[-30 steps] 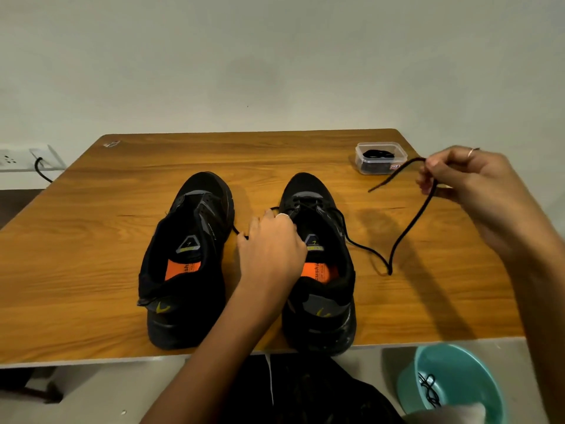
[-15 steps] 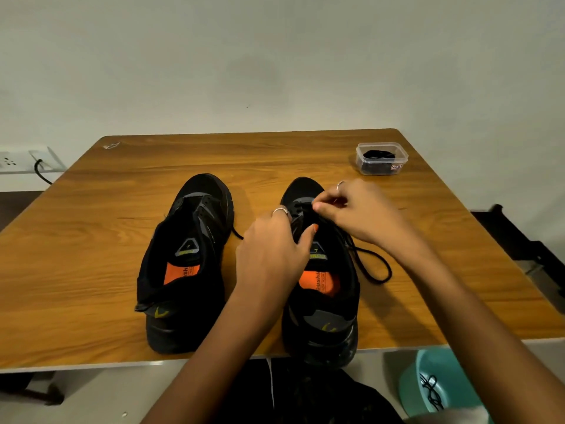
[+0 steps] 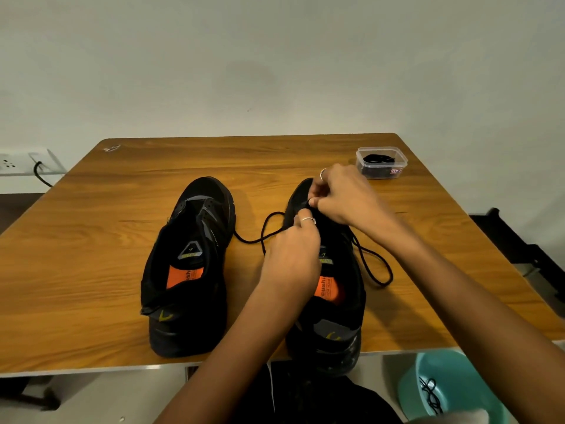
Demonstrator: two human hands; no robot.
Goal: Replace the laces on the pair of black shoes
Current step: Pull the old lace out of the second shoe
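Observation:
Two black shoes with orange insoles stand side by side on the wooden table (image 3: 91, 240), toes pointing away. The left shoe (image 3: 189, 264) has no lace. A black lace (image 3: 371, 266) is threaded near the toe of the right shoe (image 3: 333, 313) and loops out on both sides. My left hand (image 3: 290, 258) sits over the shoe's tongue and pinches the lace. My right hand (image 3: 342, 197) pinches the lace at the front eyelets. The eyelets are hidden under my fingers.
A small clear plastic box (image 3: 381, 162) with a black lace inside stands at the table's far right corner. Below the near edge, at the right, a teal bowl (image 3: 458, 390) holds a black lace. A wall socket (image 3: 18, 162) with a cable is at far left.
My right hand came down from the raised lace end at the right to the shoe's toe eyelets. The lace now loops out on the shoe's left side too. My left hand shifted slightly forward.

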